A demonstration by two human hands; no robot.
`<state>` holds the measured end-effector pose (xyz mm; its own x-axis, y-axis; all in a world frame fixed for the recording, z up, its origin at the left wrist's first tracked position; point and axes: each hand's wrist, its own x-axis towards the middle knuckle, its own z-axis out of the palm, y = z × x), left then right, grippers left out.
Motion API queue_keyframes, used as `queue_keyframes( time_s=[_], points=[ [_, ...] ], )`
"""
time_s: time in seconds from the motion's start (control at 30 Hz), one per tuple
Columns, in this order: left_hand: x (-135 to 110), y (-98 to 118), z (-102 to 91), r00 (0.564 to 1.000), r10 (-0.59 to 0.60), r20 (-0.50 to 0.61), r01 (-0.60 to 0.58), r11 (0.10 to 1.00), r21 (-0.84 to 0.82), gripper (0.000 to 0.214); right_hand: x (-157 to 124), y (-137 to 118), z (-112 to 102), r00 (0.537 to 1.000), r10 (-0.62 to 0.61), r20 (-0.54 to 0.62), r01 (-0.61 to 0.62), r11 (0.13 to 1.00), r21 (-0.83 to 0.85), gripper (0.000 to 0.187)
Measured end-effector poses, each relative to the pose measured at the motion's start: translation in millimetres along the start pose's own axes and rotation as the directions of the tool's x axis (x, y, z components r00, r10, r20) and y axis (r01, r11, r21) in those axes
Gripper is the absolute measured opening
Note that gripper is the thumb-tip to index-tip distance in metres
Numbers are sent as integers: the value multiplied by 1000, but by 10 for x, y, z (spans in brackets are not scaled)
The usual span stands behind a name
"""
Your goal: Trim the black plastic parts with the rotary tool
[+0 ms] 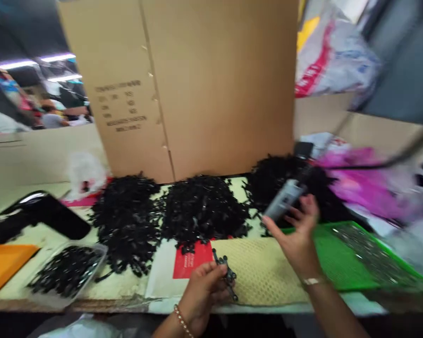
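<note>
Left grip [204, 286] was closed snugly on a dark knobby piece [229, 272], which was pinched between thumb and fingers just over the left part of the yellow mat [262, 267]. Right grip [301, 234] was spread loosely by a grey tool [285, 199], thumb well away from the fingers; whether the tool was actually being touched couldn't be told, too blurry there. Tool and piece were kept well apart. As for progress, one piece was in hand, but whether it was finished couldn't be made out. Plenty seemed to be left, honestly: the desk [123, 290] was loaded with a left heap [125, 218], a middle heap [202, 206] and a right heap [271, 173] of black bits. More black bits were kept in a clear tub [101, 258] further left, and shiny bits [370, 249] in a green tray [338, 265] at right.
</note>
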<state>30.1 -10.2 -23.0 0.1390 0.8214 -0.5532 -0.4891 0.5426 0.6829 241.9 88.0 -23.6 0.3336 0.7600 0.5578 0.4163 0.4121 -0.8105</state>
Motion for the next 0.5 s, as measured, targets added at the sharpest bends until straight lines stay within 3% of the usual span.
queue_keyframes(
  time_s=[0.1,0.23,0.33,0.5],
  points=[
    [70,13,50,996,-82,22,80,995,62,38,211,36,208,971,47,236,-95,975,199,62],
    [180,-29,168,989,-144,37,138,983,119,42,426,-155,294,928,-92,362,-26,951,307,62],
    [275,-47,300,982,-172,74,157,972,176,40,534,-307,104,881,-130,456,-35,941,337,51],
    [505,-62,648,972,-194,132,166,966,198,31,605,-185,-293,885,-9,466,-194,902,386,43]
  ],
)
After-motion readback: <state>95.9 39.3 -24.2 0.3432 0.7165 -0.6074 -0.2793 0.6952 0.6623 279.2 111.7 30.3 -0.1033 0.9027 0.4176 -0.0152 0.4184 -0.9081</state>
